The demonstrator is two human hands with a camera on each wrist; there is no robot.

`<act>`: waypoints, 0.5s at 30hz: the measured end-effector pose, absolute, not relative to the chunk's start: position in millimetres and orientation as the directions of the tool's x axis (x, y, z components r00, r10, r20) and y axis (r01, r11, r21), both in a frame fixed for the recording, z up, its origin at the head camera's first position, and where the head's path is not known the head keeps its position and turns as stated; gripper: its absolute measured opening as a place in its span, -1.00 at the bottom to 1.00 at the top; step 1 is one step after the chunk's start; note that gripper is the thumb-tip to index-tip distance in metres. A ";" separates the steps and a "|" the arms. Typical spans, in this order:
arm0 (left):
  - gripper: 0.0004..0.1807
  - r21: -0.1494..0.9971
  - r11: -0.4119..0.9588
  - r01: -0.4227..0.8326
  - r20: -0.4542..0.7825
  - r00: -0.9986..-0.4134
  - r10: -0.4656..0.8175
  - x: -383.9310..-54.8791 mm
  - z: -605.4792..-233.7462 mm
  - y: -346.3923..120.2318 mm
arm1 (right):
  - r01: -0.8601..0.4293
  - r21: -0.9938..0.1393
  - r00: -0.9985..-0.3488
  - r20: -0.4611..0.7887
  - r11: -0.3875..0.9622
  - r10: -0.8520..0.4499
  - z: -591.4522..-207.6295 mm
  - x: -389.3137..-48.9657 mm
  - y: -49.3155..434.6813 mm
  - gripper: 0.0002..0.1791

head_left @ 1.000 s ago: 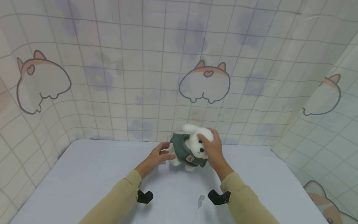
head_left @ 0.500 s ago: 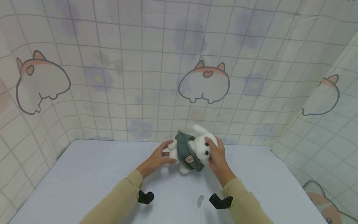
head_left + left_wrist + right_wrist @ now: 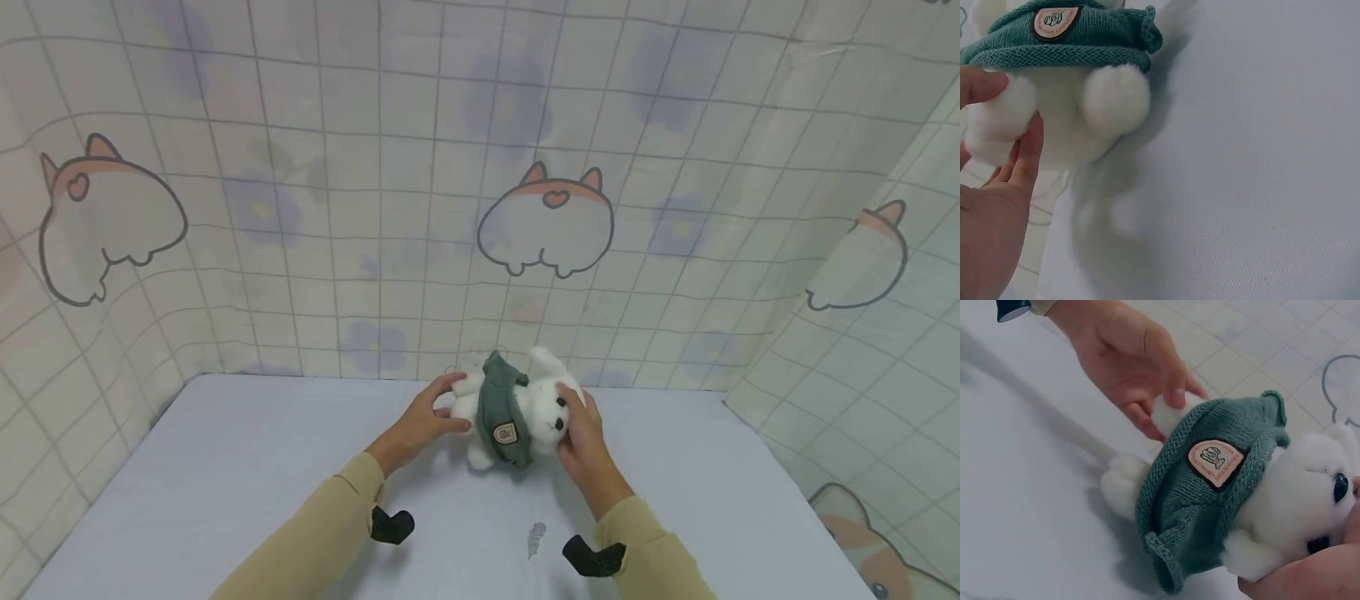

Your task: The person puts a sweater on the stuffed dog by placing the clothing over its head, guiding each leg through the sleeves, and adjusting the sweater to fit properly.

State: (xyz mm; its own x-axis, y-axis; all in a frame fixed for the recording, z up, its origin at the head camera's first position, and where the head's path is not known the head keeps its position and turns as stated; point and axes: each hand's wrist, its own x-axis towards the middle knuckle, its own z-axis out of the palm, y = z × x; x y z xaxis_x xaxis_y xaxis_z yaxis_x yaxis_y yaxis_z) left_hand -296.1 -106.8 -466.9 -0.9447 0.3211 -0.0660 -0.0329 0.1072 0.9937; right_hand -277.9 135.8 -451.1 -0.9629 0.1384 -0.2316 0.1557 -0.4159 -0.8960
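A white plush toy (image 3: 542, 417) with black eyes and long ears lies on its side between my hands, its head to the right. It wears a green knitted sweater (image 3: 501, 408) with a pink patch (image 3: 1215, 462) on the front. My left hand (image 3: 420, 422) pinches one fluffy white foot (image 3: 1007, 109) between thumb and fingers; the other foot (image 3: 1116, 100) is free. Round the toy's head curls my right hand (image 3: 587, 446), thumb by the eyes. Most of its fingers are hidden behind the head.
A white table (image 3: 247, 483) lies beneath, with a small grey mark (image 3: 536, 540) near its front. Behind it hangs a gridded sheet (image 3: 375, 250) printed with corgis and flowers, closing in on both sides. A black wrist mount (image 3: 392, 526) sits at my left sleeve.
The toy has turned so its head tips lower to the right and its patch faces me more. My right hand has moved slightly right and down with the head; the left has barely moved.
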 end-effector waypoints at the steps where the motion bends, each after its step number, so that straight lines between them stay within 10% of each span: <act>1: -0.12 0.994 0.105 -0.032 -0.064 -0.944 0.323 -296.1 -466.8 -106.6 | 0.152 -0.902 -0.965 -0.224 -0.405 0.136 -452.5 -277.6 136.7 -0.27; 15: -0.23 0.994 0.113 0.003 -0.035 -0.942 0.334 -299.3 -462.3 -107.2 | 0.180 -0.977 -0.972 -0.195 -0.117 0.130 -471.5 -271.5 148.9 -0.36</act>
